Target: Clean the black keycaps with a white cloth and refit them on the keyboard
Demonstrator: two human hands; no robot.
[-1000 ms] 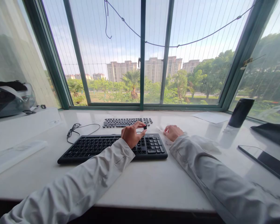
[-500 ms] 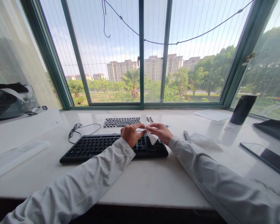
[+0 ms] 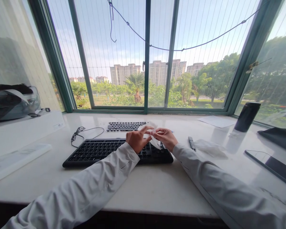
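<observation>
My left hand (image 3: 137,140) and my right hand (image 3: 165,137) meet above the right end of a black keyboard (image 3: 97,151). My right hand pinches a small white wipe (image 3: 155,142) and presses it against my left fingertips. Whatever my left fingers pinch is hidden by the wipe. Behind the hands, rows of loose black keycaps (image 3: 125,126) lie on the white counter (image 3: 145,187).
A black pen-like tool (image 3: 192,143) and a crumpled clear wrapper (image 3: 209,148) lie right of the keyboard. A dark cup (image 3: 247,116), paper sheet (image 3: 215,121) and black tablet (image 3: 271,166) sit at the right. A coiled cable (image 3: 79,133), white box (image 3: 16,157) and helmet (image 3: 13,101) are at the left.
My right hand picked up the white wipe beside the keyboard and brought it to my left hand, which held a small black keycap. The keycap is now covered by the wipe.
</observation>
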